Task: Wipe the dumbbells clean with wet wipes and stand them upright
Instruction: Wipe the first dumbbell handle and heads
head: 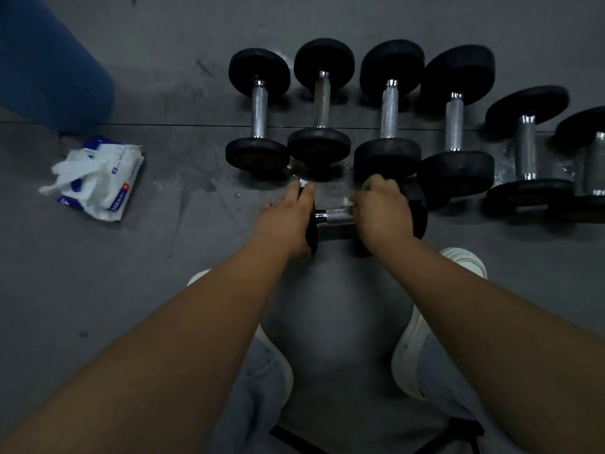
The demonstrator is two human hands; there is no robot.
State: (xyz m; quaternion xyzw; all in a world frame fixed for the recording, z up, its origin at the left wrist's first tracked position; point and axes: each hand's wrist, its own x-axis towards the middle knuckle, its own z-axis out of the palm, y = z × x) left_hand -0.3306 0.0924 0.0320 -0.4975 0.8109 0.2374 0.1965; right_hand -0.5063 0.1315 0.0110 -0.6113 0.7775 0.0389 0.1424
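A black dumbbell (337, 218) with a chrome handle lies sideways on the grey floor just in front of me. My left hand (288, 217) grips its left end plate. My right hand (383, 213) curls over the handle near the right end plate, with a bit of white wet wipe (347, 202) showing at its fingers. Beyond it, several black dumbbells (389, 109) stand upright in a row on the floor. A pack of wet wipes (98, 178) lies to the left with a wipe pulled out of its top.
A blue padded object (55, 67) sits at the back left. My white shoes (415, 339) and pale trouser legs are below my arms. Wet streaks mark the floor (183, 103) around the dumbbells. A floor seam runs under the row.
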